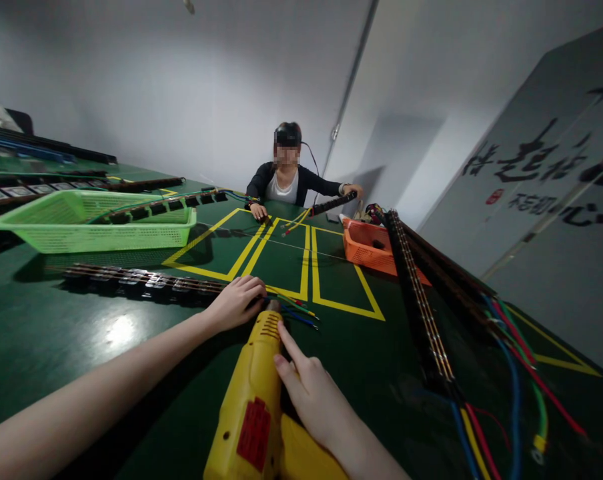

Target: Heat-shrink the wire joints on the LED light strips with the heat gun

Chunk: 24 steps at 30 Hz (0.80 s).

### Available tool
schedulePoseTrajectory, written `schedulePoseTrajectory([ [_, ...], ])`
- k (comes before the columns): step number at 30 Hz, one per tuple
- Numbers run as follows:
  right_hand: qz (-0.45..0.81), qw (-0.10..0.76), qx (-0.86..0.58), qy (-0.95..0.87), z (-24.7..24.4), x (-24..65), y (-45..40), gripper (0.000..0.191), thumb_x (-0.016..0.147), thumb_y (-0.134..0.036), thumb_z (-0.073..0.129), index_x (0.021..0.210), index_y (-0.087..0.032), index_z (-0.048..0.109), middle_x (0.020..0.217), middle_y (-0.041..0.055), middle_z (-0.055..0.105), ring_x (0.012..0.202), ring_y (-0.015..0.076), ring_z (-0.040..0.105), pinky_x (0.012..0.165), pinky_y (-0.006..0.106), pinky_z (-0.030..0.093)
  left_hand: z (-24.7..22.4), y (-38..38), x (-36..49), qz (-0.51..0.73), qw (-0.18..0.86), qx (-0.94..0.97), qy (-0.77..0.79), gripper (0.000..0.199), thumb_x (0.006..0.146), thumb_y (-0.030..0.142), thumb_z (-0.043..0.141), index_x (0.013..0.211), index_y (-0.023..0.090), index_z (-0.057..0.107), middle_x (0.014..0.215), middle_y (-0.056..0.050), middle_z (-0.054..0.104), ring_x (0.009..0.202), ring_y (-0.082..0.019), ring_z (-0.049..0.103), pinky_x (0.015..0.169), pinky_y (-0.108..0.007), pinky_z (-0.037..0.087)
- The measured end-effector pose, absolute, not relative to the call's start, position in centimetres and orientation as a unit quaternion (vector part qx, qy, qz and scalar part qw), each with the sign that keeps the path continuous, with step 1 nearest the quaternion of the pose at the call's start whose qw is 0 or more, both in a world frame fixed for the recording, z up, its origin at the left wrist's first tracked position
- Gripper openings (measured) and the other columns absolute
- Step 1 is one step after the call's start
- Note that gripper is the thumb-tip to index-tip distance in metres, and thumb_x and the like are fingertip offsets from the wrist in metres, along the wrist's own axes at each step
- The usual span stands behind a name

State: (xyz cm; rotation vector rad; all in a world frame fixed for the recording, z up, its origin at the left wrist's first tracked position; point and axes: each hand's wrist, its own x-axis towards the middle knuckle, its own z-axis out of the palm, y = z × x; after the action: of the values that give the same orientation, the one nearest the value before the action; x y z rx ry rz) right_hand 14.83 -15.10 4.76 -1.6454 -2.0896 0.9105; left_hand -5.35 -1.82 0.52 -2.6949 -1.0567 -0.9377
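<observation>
In the head view a yellow heat gun (254, 393) points away from me at the lower middle, its metal nozzle beside my left fingers. My right hand (309, 383) is wrapped round the gun, index finger stretched along its side. My left hand (237, 302) is closed on the right end of a black wire harness (146, 283) that lies across the green table. Blue, green and red wire ends (301, 317) stick out to the right of that hand, past the nozzle. The gun's handle is partly hidden by my right hand and the frame edge.
A green basket (116, 237) holding a harness stands left. An orange basket (364, 245) is at the right, beside long black harnesses (414, 293) with coloured cables. Yellow tape marks the green table (351, 353). Across it a person (284, 180) holds another harness.
</observation>
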Motion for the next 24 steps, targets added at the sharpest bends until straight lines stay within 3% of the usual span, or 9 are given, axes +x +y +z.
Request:
schedulePoseTrajectory([
  [9,0.346,0.179,-0.585,-0.712,5.3,15.0,-15.5,0.060,0.092,-0.056,0.029,0.146,-0.030,0.022,0.083,0.0036,0.066,0.072,0.0201,0.062,0.069,0.030,0.042,0.4,-1.7,-5.5,-0.305,0.051,-0.889,-0.339,0.014,0.089,0.021,0.042,0.094,0.018,0.055,0.100,-0.005,0.059,0.095,-0.018,0.050,0.084,-0.033,0.042],
  [14,0.351,0.185,-0.592,-0.702,5.1,16.1,-15.9,0.060,0.092,-0.056,0.029,0.146,-0.031,0.021,0.094,0.0045,0.066,0.078,0.0211,0.063,0.071,0.030,0.042,0.5,-1.8,-5.5,-0.299,0.050,-0.889,-0.344,0.013,0.089,0.021,0.042,0.094,0.019,0.054,0.100,-0.005,0.060,0.096,-0.019,0.051,0.084,-0.033,0.042],
  [18,0.356,0.179,-0.605,-0.689,5.2,17.6,-16.8,0.063,0.092,-0.057,0.026,0.147,-0.026,0.017,0.086,0.0040,0.067,0.078,0.0223,0.063,0.072,0.031,0.043,0.4,-1.8,-5.6,-0.299,0.047,-0.890,-0.342,0.013,0.088,0.020,0.043,0.094,0.019,0.054,0.099,-0.005,0.061,0.098,-0.019,0.050,0.084,-0.033,0.042],
  [24,0.372,0.196,-0.620,-0.663,4.8,20.0,-18.2,0.069,0.091,-0.058,0.027,0.147,-0.019,0.018,0.098,0.0071,0.069,0.089,0.0222,0.064,0.086,0.034,0.043,0.3,-1.7,-5.6,-0.295,0.052,-0.889,-0.346,0.014,0.089,0.021,0.042,0.095,0.018,0.054,0.100,-0.005,0.059,0.097,-0.020,0.050,0.086,-0.034,0.042],
])
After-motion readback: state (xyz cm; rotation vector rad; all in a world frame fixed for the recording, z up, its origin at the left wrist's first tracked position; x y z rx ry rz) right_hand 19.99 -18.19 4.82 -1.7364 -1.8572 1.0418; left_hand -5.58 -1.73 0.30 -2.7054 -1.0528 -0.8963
